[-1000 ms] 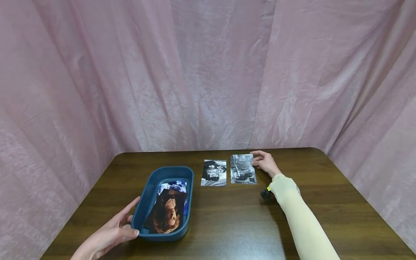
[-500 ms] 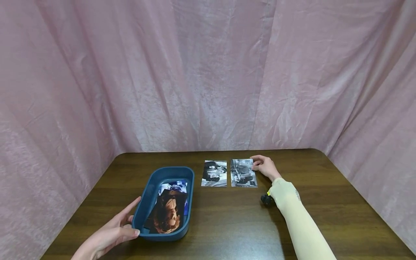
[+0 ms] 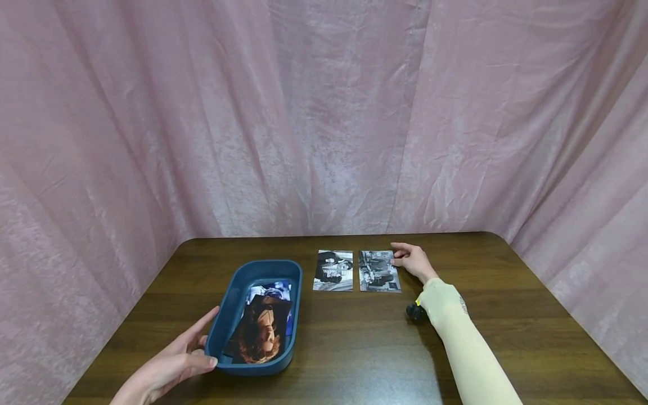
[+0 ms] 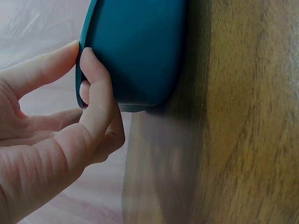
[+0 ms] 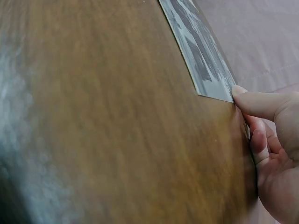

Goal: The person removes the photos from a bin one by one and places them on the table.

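My left hand [image 3: 172, 360] holds the near left corner of a blue plastic bin [image 3: 253, 369]; in the left wrist view, thumb and fingers [image 4: 96, 88] close about its rim. Inside the bin lie overlapping photos, a brown-toned portrait photo [image 3: 265, 332] on top of a bluish photo [image 3: 275, 289]. At the back of the table, my right hand [image 3: 412, 261] is at the right edge of a black-and-white photo [image 3: 379, 271], which lies flat. Its thumb [image 5: 240, 91] touches the print's edge, while the index finger extends past it. Another black-and-white photo [image 3: 333, 271] lies just left, with a narrow gap between.
A brown wood-grain table [image 3: 354, 349] spans the view, with rounded far corners. Pink curtain [image 3: 344, 124] hangs behind it and along both sides. A small black device [image 3: 416, 313] sits at my right wrist.
The right-hand photo has come down flat onto the table, its far edge dropping nearer, and my right hand has lowered slightly with it. My left hand and the bin stay put.
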Motion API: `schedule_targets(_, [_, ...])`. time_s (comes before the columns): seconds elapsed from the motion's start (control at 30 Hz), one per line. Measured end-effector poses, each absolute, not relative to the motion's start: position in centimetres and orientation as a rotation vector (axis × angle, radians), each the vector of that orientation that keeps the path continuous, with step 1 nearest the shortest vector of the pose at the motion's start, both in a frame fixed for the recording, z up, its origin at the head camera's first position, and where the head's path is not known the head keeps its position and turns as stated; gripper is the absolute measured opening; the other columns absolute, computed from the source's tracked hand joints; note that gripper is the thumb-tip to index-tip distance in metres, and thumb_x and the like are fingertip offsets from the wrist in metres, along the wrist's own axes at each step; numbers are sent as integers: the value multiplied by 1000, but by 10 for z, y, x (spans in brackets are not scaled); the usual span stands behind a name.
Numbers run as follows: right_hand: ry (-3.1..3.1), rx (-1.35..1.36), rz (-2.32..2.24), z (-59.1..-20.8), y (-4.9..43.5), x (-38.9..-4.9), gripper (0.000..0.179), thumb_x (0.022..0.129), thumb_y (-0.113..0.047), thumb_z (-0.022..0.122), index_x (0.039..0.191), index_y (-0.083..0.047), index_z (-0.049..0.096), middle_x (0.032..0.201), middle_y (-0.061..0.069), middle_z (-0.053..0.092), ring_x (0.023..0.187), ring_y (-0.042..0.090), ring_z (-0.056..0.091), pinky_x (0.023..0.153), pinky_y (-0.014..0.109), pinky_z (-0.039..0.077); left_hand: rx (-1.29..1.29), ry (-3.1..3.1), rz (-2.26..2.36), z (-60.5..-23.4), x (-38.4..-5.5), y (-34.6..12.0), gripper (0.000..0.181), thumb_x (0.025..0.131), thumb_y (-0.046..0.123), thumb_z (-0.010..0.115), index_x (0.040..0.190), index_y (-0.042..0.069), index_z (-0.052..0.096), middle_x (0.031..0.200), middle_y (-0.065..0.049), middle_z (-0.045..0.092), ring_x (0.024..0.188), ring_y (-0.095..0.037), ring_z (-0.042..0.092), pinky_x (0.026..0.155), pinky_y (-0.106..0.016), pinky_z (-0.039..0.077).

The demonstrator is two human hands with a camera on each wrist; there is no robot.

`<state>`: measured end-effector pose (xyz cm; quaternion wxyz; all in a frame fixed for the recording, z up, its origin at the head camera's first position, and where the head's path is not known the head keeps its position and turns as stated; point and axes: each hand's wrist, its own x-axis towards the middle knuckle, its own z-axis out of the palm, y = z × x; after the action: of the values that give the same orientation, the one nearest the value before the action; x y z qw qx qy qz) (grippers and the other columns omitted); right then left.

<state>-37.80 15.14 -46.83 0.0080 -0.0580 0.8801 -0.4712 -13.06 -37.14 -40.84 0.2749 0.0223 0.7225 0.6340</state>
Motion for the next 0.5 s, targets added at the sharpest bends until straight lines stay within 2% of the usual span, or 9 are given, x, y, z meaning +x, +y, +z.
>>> schedule_targets(0.37, [2690,-216,-1530,-463,157,-378,55,90,-7,69,140,2,51,115,26,64,82,5,56,73,20,45,56,1950,1692,-409,-130,-372,99,92,7,61,158,21,-11,124,-21,34,100,-19,56,93,-36,52])
schedule_targets(0.5, [2689,-214,-1502,-458,156,-381,52,92,-9,67,140,3,50,115,25,64,85,11,59,73,25,47,76,1949,1695,-409,-130,-372,99,92,6,61,158,21,-11,123,-19,36,101,-19,57,93,-35,52])
